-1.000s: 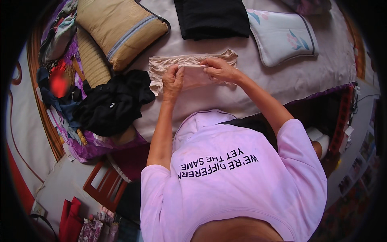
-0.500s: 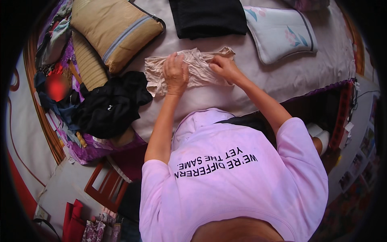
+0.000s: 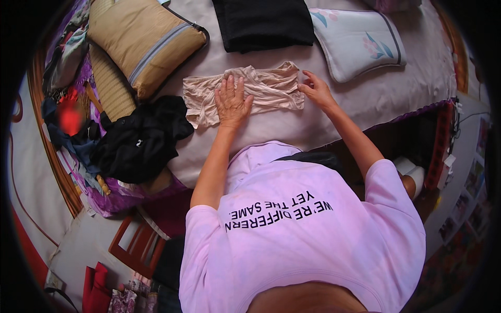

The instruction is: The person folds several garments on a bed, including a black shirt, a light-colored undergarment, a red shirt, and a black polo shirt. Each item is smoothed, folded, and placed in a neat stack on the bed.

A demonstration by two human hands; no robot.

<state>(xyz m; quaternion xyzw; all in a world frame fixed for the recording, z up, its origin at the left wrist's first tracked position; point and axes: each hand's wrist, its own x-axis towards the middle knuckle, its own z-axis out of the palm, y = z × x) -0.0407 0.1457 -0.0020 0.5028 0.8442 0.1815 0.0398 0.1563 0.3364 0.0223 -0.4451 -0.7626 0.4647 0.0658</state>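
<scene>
A crumpled beige cloth garment (image 3: 271,91) lies in a wide strip on the bed in front of me. My left hand (image 3: 233,103) rests flat on its left part, fingers stretched out. At the garment's right end is my right hand (image 3: 316,89), its fingers apart and bent, the tips at or just beside the edge. I cannot tell whether they touch the cloth. The garment's exact kind does not show.
Beyond the garment lie folded black cloth (image 3: 266,23), a white flowered pillow (image 3: 360,44) and a tan zippered cushion (image 3: 146,44). A heap of black clothing (image 3: 138,138) is at the left. The pale bed sheet (image 3: 412,88) ends at the near edge. A wooden chair (image 3: 136,242) stands lower left.
My right hand has moved right, off the garment's middle to its right end, and its fingers have spread. My left hand has flattened on the cloth, which lies a little straighter.
</scene>
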